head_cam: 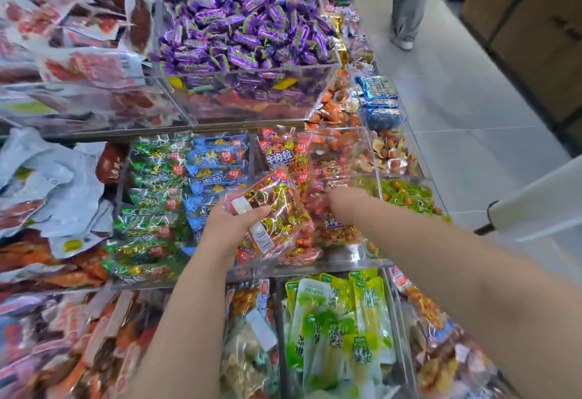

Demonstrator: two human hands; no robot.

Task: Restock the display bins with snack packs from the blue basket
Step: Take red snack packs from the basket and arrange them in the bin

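Closest to you, at the bottom centre of the frame, long pale-green foil pouches (333,320) stand packed in their own compartment, which looks well filled. Just above them, at mid-frame, your left hand (233,222) grips a red-and-gold crinkly plastic snack pack (280,206), fingers curled round its lower end by the white label, holding it tilted over the front of the clear acrylic bin (315,264) that holds matching red packs. Your right hand (338,201) reaches into that same bin, right of the held pack, with the two hands apart; its fingers are buried among the wrappers, so you cannot tell whether it holds anything. The blue basket is not in view, so how much stock is left cannot be judged. By the look of it you are mid-task: this bin is partly heaped, the pack in your left hand is not yet laid down, and the green and blue twist-wrapped packs (163,178) left of it, and the purple wrapped sweets (245,20) at upper centre, already sit high.
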